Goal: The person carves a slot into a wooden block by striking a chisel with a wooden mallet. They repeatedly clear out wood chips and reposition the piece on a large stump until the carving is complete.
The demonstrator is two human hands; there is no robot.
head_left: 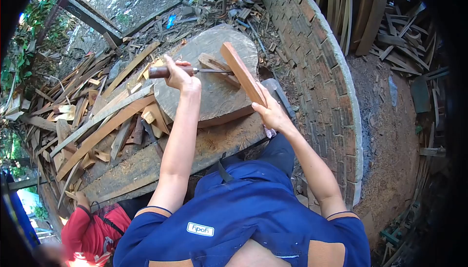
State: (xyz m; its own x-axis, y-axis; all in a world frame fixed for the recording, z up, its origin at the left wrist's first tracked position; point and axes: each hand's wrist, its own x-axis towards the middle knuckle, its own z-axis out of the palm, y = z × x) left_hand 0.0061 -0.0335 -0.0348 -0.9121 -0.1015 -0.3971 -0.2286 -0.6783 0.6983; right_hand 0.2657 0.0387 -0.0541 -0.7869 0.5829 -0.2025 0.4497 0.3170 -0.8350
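My left hand (181,78) is closed around the dark wooden handle (160,72) of a tool. Its thin metal shaft (212,70) points right, toward a reddish-brown wooden bar (238,69); whether its far end touches the bar is unclear. My right hand (273,113) grips the lower end of that bar, which slants up and left. Both hands are over a broad, flat-topped wooden block (195,104). A weathered wood piece (212,62) lies on the block, partly behind the shaft and bar.
Long boards (105,133) and offcuts (83,84) are heaped at the left. A low curved brick wall (312,72) runs down the right, with more scrap wood (404,47) beyond. Another person in a red top (92,230) is at the lower left.
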